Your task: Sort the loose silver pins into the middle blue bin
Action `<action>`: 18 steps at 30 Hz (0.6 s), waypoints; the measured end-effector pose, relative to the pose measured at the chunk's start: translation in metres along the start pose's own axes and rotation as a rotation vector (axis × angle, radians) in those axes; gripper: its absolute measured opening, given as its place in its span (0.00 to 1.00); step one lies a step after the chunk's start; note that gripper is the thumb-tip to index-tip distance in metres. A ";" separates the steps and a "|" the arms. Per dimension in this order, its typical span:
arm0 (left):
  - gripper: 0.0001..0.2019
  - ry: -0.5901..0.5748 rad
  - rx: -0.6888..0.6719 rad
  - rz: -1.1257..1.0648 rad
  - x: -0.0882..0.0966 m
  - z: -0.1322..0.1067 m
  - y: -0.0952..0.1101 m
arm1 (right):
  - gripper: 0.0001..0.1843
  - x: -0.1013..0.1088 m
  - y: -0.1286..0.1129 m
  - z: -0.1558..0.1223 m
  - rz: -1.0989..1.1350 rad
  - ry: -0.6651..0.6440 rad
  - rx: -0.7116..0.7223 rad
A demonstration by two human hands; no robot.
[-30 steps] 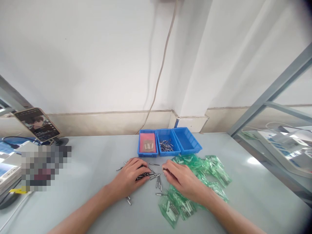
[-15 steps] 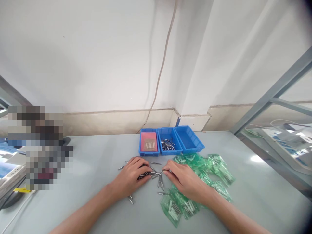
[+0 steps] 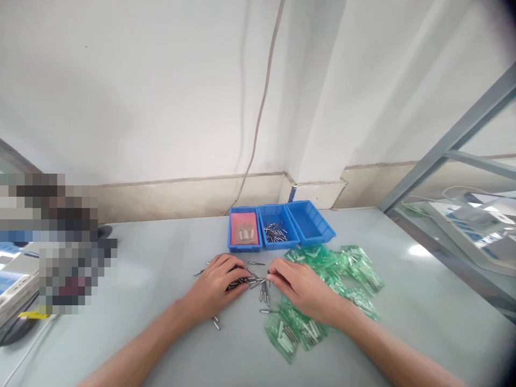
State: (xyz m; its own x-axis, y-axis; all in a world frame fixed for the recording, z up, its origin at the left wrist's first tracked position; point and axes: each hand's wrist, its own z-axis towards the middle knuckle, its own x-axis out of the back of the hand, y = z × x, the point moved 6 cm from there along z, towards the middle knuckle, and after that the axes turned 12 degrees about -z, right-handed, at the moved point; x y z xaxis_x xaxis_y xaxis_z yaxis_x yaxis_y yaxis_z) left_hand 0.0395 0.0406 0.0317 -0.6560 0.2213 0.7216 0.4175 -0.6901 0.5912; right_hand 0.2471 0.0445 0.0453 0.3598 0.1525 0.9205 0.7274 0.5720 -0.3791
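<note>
My left hand (image 3: 217, 286) curls over a heap of thin metal pins (image 3: 238, 282) on the table, its fingers and thumb closed around part of them. Just right of it, my right hand (image 3: 300, 285) pinches at the ends of the pins, thumb and forefinger together on a metal pin that is mostly hidden. Between and below the hands lie several loose pins (image 3: 264, 294). Green plastic bags (image 3: 308, 328) with metal pins and white pieces inside lie beside and beneath my right forearm.
Three blue bins stand behind my hands: the left bin (image 3: 245, 249) holds a pink sheet and a small clear bag, the middle bin (image 3: 282, 245) metal pins, the right bin (image 3: 309, 221) nothing visible. A grey metal frame (image 3: 427, 148) rises at right. A blurred-out person (image 3: 72, 242) is at left.
The view has shifted slightly. My right fingers have closed up more at the pin ends; my left hand stays over the heap.
</note>
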 end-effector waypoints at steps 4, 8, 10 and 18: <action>0.07 0.003 -0.004 0.010 0.000 0.000 0.000 | 0.10 0.000 0.002 0.000 0.059 0.011 -0.011; 0.06 0.010 -0.001 0.008 0.000 0.000 -0.001 | 0.10 0.002 0.004 0.000 0.118 0.055 -0.014; 0.06 0.003 0.004 0.003 0.000 0.000 -0.001 | 0.09 0.004 0.004 -0.001 0.153 0.084 -0.033; 0.07 -0.002 0.006 0.004 0.000 0.000 0.000 | 0.06 0.003 0.016 -0.002 0.326 0.114 -0.207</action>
State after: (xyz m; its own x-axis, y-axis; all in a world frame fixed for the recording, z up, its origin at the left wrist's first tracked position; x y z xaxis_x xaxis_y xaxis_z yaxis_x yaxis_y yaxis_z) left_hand 0.0391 0.0403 0.0317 -0.6527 0.2200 0.7250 0.4244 -0.6866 0.5904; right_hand 0.2608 0.0524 0.0418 0.6456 0.2021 0.7365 0.6623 0.3319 -0.6717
